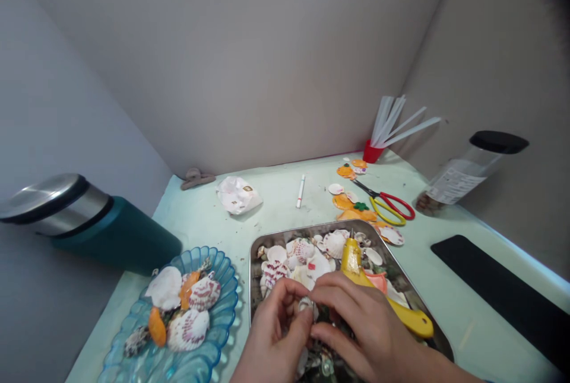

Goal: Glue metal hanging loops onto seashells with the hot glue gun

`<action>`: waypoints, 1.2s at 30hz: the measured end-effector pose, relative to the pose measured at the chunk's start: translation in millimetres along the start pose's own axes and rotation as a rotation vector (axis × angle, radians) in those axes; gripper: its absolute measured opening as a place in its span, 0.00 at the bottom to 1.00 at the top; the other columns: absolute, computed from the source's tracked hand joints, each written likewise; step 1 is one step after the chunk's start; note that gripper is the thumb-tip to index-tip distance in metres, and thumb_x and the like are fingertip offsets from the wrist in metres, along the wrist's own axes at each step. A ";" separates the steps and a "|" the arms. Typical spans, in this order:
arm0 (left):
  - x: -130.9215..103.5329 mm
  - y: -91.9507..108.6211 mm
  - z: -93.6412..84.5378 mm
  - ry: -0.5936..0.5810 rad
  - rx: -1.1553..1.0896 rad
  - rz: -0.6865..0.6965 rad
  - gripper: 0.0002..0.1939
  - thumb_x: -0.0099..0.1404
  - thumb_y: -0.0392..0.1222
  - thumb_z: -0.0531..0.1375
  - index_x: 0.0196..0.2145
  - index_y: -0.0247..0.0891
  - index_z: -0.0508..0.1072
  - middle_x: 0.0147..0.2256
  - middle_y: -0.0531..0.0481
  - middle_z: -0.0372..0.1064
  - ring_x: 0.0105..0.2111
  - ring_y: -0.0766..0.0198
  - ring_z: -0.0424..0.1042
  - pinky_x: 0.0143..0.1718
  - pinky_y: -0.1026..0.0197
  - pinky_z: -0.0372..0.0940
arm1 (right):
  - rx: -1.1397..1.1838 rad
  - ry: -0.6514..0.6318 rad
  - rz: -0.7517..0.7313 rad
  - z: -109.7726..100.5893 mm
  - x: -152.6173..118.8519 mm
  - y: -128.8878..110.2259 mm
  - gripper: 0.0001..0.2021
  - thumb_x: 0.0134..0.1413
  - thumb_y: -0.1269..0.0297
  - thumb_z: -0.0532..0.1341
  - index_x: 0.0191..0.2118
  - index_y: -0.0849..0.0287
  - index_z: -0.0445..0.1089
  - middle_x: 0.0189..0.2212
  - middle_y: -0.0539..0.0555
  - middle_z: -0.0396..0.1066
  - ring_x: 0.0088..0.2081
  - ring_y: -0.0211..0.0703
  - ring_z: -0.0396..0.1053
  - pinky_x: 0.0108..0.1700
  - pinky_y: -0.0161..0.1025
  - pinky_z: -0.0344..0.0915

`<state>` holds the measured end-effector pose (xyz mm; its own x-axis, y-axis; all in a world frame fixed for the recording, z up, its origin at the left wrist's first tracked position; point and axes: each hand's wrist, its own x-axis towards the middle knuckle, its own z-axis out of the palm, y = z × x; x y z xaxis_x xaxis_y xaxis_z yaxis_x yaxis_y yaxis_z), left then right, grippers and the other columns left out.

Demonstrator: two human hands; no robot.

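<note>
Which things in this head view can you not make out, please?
All in the head view:
- Piece in the left hand: mostly hidden by fingers.
- Tray contents beneath the right hand: covered by it.
- Jar label: too blurred to read.
- Dish: near side cut off by the bottom edge.
- Black strip: cut off by the right edge.

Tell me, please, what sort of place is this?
It is probably a craft table. A yellow glue gun lies on a metal tray full of seashells, and what look like glue sticks stand in a red cup.
</note>
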<state>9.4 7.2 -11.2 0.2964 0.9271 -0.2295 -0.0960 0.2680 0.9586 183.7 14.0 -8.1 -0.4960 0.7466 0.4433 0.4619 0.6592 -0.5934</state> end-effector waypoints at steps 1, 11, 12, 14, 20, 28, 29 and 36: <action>0.2 -0.3 0.3 0.004 -0.012 0.006 0.11 0.61 0.46 0.61 0.35 0.37 0.66 0.29 0.54 0.63 0.27 0.70 0.59 0.27 0.67 0.57 | 0.002 0.000 0.000 -0.6 0.5 -0.8 0.14 0.58 0.71 0.58 0.49 0.55 0.62 0.39 0.56 0.69 0.37 0.45 0.70 0.37 0.39 0.69; 0.5 -5.6 2.7 0.058 -0.089 -0.009 0.13 0.58 0.48 0.64 0.32 0.37 0.66 0.25 0.56 0.62 0.24 0.71 0.59 0.24 0.68 0.56 | -0.011 0.005 -0.017 1.7 -0.5 0.6 0.13 0.58 0.72 0.58 0.49 0.57 0.62 0.39 0.57 0.70 0.37 0.45 0.71 0.36 0.39 0.69; 0.4 -5.4 2.7 0.059 -0.073 -0.009 0.13 0.58 0.48 0.63 0.32 0.36 0.66 0.25 0.56 0.63 0.24 0.71 0.59 0.24 0.68 0.56 | -0.012 0.004 -0.017 2.3 -1.1 0.9 0.13 0.58 0.72 0.58 0.48 0.57 0.63 0.38 0.57 0.70 0.36 0.45 0.71 0.35 0.39 0.69; 0.3 -4.5 2.8 0.063 -0.040 -0.007 0.13 0.58 0.48 0.63 0.31 0.36 0.66 0.25 0.55 0.63 0.24 0.70 0.59 0.25 0.67 0.56 | -0.011 -0.003 -0.016 3.1 -1.9 0.8 0.12 0.58 0.72 0.58 0.47 0.58 0.64 0.37 0.57 0.70 0.35 0.45 0.70 0.36 0.39 0.69; 0.8 -5.6 1.5 0.069 0.066 0.007 0.09 0.60 0.44 0.61 0.31 0.36 0.67 0.25 0.55 0.62 0.25 0.69 0.59 0.26 0.66 0.55 | 0.011 -0.040 -0.030 1.7 0.5 -1.8 0.13 0.58 0.74 0.57 0.49 0.59 0.64 0.37 0.58 0.71 0.36 0.45 0.70 0.36 0.38 0.68; 1.6 -16.0 -3.4 0.056 0.153 -0.015 0.11 0.60 0.47 0.59 0.32 0.36 0.66 0.23 0.57 0.58 0.23 0.69 0.55 0.24 0.66 0.51 | 0.002 -0.054 -0.033 3.9 -3.3 1.0 0.11 0.58 0.72 0.57 0.48 0.61 0.65 0.37 0.59 0.71 0.36 0.46 0.70 0.36 0.40 0.68; 1.6 -16.6 -3.5 0.059 0.157 -0.012 0.11 0.60 0.48 0.59 0.32 0.36 0.66 0.23 0.57 0.58 0.24 0.69 0.55 0.24 0.66 0.51 | -0.005 -0.055 -0.031 4.1 -3.6 0.6 0.11 0.59 0.72 0.57 0.48 0.61 0.65 0.37 0.59 0.71 0.36 0.47 0.70 0.36 0.40 0.69; 1.8 -15.4 -2.6 0.093 0.228 0.028 0.10 0.60 0.47 0.59 0.32 0.36 0.68 0.23 0.56 0.60 0.22 0.69 0.55 0.24 0.66 0.51 | -0.057 -0.058 0.017 4.0 -3.7 -1.2 0.10 0.59 0.71 0.56 0.46 0.61 0.66 0.34 0.58 0.71 0.34 0.47 0.70 0.36 0.41 0.68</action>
<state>9.0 5.5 -26.8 0.2067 0.9562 -0.2071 0.1176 0.1858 0.9755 182.1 10.1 -11.7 -0.5287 0.7527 0.3924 0.5114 0.6514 -0.5605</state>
